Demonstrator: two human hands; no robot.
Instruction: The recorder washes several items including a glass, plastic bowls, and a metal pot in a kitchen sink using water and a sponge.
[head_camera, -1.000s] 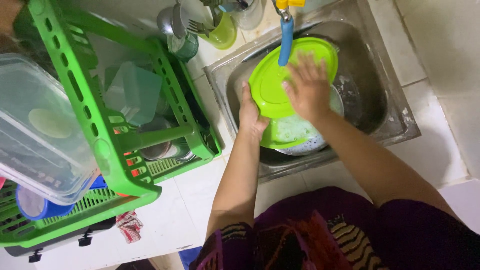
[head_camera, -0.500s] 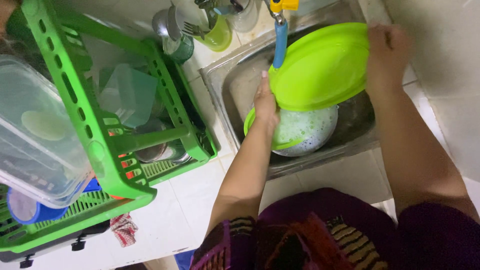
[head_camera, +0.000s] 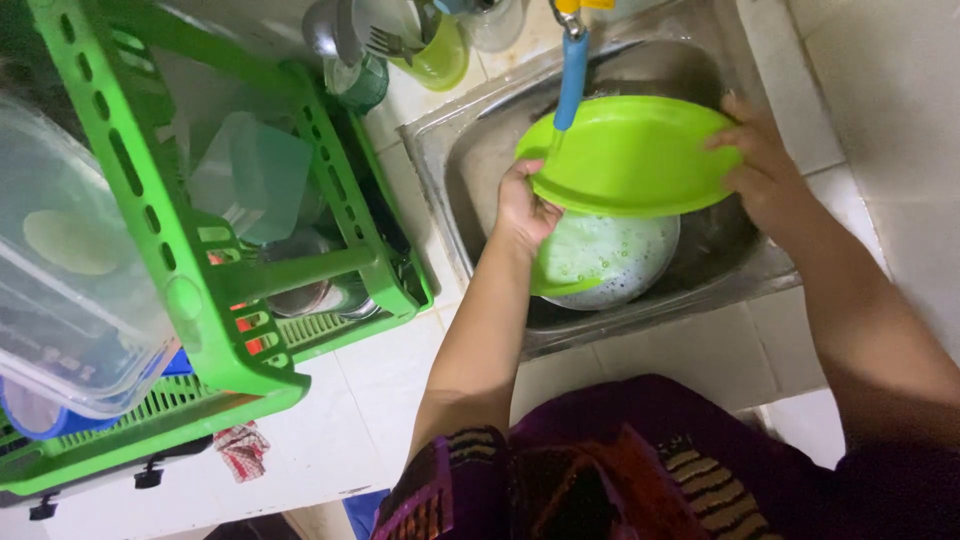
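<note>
Since half a second ago, the round lime-green plastic plate (head_camera: 630, 155) has tipped flatter under the blue tap spout (head_camera: 571, 80). The right hand (head_camera: 765, 175) has its grip clamped on the rim at 3 o'clock; the left hand (head_camera: 525, 210) pinches the edge at 9 o'clock. Below sits a soapy green bowl (head_camera: 600, 265) in the steel sink (head_camera: 450, 170). Wet, soapy fingers could likely let the plate slip into the bowl.
</note>
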